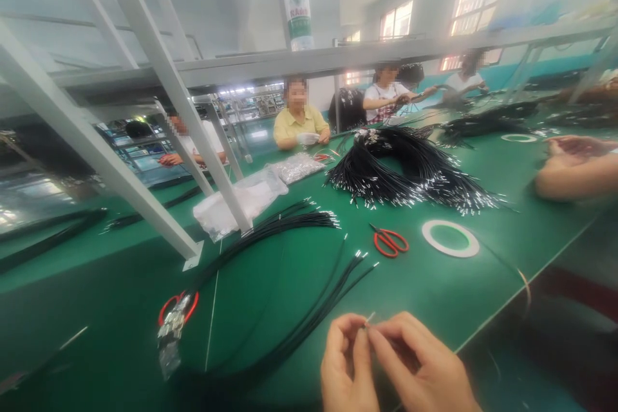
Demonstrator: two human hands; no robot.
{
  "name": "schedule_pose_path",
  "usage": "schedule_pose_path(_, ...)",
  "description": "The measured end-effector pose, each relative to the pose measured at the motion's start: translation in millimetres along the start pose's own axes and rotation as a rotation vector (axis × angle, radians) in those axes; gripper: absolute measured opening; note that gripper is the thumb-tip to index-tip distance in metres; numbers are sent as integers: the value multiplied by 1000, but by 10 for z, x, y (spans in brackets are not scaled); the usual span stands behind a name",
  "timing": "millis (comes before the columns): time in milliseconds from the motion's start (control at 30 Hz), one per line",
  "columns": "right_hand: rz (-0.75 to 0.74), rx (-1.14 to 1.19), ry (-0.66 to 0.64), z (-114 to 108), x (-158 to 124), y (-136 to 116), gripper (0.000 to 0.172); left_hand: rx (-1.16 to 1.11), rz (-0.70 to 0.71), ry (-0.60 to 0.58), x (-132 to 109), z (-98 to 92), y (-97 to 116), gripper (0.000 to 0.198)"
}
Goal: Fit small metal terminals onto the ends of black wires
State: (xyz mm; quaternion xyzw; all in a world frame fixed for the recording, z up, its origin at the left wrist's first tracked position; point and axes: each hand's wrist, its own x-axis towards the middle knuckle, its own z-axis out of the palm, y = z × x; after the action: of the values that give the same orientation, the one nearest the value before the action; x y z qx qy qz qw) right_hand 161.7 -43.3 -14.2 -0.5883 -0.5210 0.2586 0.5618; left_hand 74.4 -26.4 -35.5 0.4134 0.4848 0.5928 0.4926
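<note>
My left hand [348,360] and my right hand [420,360] meet at the bottom centre, fingertips pinched together. Between them a small pale tip [370,317] sticks up; the rest of what they hold is hidden by the fingers. Just left of my hands, a loose bundle of black cables [313,315] with silvery ends lies on the green table [270,283]. Beyond them are red-handled scissors [390,243] and a white ring-shaped roll of tape [450,239].
A big heap of black cables [386,167] lies farther back. Clear plastic bags [241,199] rest by a slanted metal post [140,161]. Another red-handled pair [178,309] lies left, partly covered. A person's hands [574,167] are at the right; several people sit beyond.
</note>
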Motion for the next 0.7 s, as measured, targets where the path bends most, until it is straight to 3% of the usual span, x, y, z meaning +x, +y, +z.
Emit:
schedule_pose_path(367,-91,-188,27,25,-38,21,37,-48,-49,-75,39,-76,133,44)
schedule_pose_path(700,-110,-136,-6,24,-66,-16,35,-89,-92,-14,-5,-27,150,45)
